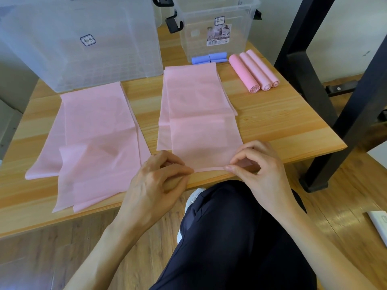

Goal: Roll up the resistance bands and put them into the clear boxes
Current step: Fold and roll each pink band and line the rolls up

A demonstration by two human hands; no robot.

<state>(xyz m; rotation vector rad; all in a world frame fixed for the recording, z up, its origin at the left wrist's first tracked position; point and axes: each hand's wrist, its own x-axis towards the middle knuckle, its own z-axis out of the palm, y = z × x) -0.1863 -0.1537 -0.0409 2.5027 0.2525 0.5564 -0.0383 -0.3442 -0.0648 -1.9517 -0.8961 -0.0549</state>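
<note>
The small clear box (215,28) at the far right carries a product sticker (218,35) where "Storage Box" can just be made out above a barcode. Its logo badge (219,20), and the one (88,40) on the large clear box (83,38) at the far left, are too small to read.

Flat pink band (199,114) on table (near edge pinched), three pink rolls (254,70) beside small clear box (215,28)
</note>
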